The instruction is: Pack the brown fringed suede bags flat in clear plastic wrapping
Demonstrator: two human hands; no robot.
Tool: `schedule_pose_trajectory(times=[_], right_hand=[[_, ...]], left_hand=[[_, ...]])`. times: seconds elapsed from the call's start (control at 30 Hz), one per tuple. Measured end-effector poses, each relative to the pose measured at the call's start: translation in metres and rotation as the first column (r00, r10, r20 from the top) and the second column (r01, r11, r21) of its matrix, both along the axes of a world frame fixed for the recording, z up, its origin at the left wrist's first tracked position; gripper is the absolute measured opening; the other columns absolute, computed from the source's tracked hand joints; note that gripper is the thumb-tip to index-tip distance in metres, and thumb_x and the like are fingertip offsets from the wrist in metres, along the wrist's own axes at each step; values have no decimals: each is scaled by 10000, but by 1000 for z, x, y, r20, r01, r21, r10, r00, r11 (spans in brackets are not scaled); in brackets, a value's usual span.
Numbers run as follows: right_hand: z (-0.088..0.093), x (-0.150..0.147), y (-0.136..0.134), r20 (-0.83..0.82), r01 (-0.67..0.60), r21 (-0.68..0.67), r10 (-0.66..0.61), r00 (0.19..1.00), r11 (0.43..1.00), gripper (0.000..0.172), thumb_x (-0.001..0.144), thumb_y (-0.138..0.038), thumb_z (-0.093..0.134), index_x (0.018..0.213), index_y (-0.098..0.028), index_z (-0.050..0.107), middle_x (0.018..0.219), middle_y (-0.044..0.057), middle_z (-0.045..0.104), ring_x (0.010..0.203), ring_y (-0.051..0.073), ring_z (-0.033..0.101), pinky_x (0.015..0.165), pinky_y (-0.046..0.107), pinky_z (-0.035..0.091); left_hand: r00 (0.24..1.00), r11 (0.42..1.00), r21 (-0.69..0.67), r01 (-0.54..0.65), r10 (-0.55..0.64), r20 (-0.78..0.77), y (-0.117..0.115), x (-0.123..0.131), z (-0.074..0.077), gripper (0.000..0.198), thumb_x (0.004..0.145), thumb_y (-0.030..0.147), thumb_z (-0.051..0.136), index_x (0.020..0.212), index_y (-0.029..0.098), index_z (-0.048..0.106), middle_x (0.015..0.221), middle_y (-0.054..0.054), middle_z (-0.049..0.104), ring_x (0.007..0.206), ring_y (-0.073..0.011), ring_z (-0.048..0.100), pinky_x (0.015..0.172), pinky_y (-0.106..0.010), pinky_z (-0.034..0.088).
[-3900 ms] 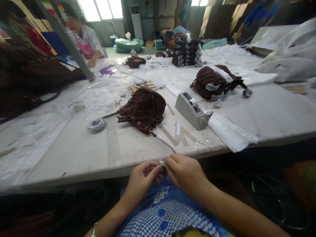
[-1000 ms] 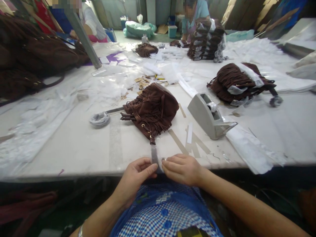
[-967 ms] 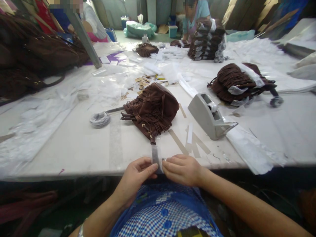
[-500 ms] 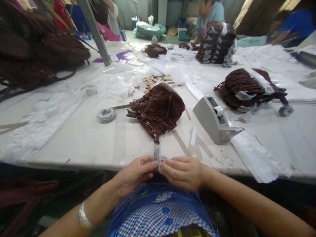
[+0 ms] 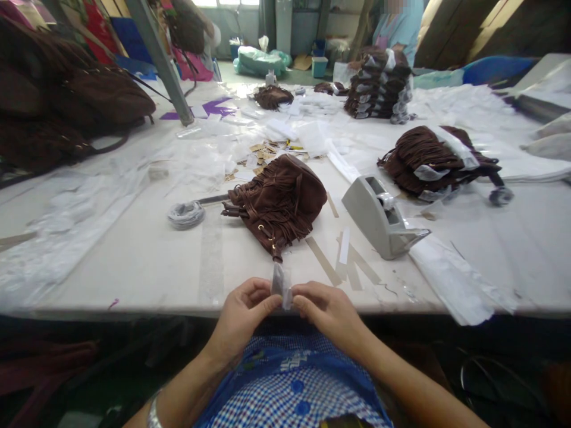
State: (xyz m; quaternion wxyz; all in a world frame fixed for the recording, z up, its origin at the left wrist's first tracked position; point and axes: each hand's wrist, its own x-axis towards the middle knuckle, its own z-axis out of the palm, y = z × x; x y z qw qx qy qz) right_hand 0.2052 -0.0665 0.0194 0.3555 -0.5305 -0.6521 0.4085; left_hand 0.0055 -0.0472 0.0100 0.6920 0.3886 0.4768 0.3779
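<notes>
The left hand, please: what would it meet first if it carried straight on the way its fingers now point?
The left hand points right at the film-wrapped strap end it pinches; straight behind that, probably, come the fingertips of the right hand.

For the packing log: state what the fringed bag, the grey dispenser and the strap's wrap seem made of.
Fringed bag: brown suede or a look-alike, matte, soft-hanging fringe. Grey dispenser: likely moulded plastic, smooth dull shell. Wrap, pinched between left hand and right hand: thin translucent film or tissue, crinkled.
</notes>
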Motion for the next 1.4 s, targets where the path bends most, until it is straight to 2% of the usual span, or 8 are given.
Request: schedule_pose_trajectory(times=[0.13, 0.43, 0.6, 0.77, 0.93, 1.07, 1.17, 1.4], right_hand=[[-1, -9, 7, -192, -35, -300, -24, 981, 953, 336, 904, -477, 583, 881, -178, 733, 639, -9, 589, 543, 108, 492, 520, 238, 393], [-6, -31, 6, -543, -72, -483, -235, 806, 873, 300, 842, -450, 683, 790, -154, 682, 659, -29, 494, 588, 86, 353, 522, 216, 258], [-11, -45, -1, -495, 89, -443, -326, 806, 892, 306, 811, -449, 709, 840, -145, 706, 716, 6, 595, 655, 119, 475, 604, 225, 398], [-16, -52, -4, -495, 86, -378, -280, 823, 922, 355, 877, -457, 631, 1038, -158, 731, 932, 76, 701, 853, 203, 613, 789, 313, 524], [-15, -48, -1, -378, 132, -239, -217, 900, 962, 284, 883, -418, 622, 899, -175, 769, 1183, 96, 655, 899, 204, 649, 715, 283, 567], [-13, -46, -2, -213, 150, -53, -158, 964, 987, 297, 929, -371, 561, 798, -182, 750, 918, 66, 707, 745, 180, 648, 661, 270, 557], [-13, -50, -6, -151, 143, 9, -140, 979, 990, 263, 959, -329, 518, 939, -191, 742, 807, 43, 713, 727, 190, 657, 692, 281, 558], [-13, -54, -9, -239, 30, -31, -36, 970, 999, 328, 989, -256, 461, 1275, -235, 618, 1087, 52, 723, 960, 202, 695, 880, 316, 577]], left_hand=[[987, 987, 150, 52, -28, -158, -3, 1, -4, 190, 762, 299, 770, 829, 166, 653, 802, -7, 694, 789, -142, 636, 751, -233, 486], [941, 939, 342, 25, 94, -326, -11, -1, -7, 118, 789, 290, 726, 810, 187, 671, 779, 7, 677, 768, -148, 632, 736, -242, 491], [925, 937, 349, 21, 114, -361, -12, -2, -3, 128, 791, 306, 723, 815, 185, 685, 799, -17, 703, 787, -174, 649, 770, -270, 497], [969, 973, 212, -95, 139, -203, -9, -3, -6, 335, 755, 327, 770, 1043, 202, 652, 964, -56, 739, 938, -221, 682, 851, -300, 517], [985, 987, 140, -82, 102, -137, -5, -4, -3, 357, 763, 346, 763, 1070, 174, 704, 1067, -91, 737, 1004, -251, 675, 899, -330, 522], [976, 979, 176, -105, 135, -171, -6, -3, -4, 336, 758, 347, 768, 1051, 188, 730, 1039, -78, 745, 964, -250, 680, 897, -343, 526], [964, 966, 221, -137, 181, -193, -7, -2, -7, 315, 765, 339, 763, 1046, 198, 734, 1048, -71, 743, 984, -249, 678, 932, -346, 515], [974, 973, 151, -175, 194, -120, -3, -6, -4, 344, 717, 325, 805, 1027, 194, 736, 1033, -70, 752, 975, -240, 691, 887, -317, 537]])
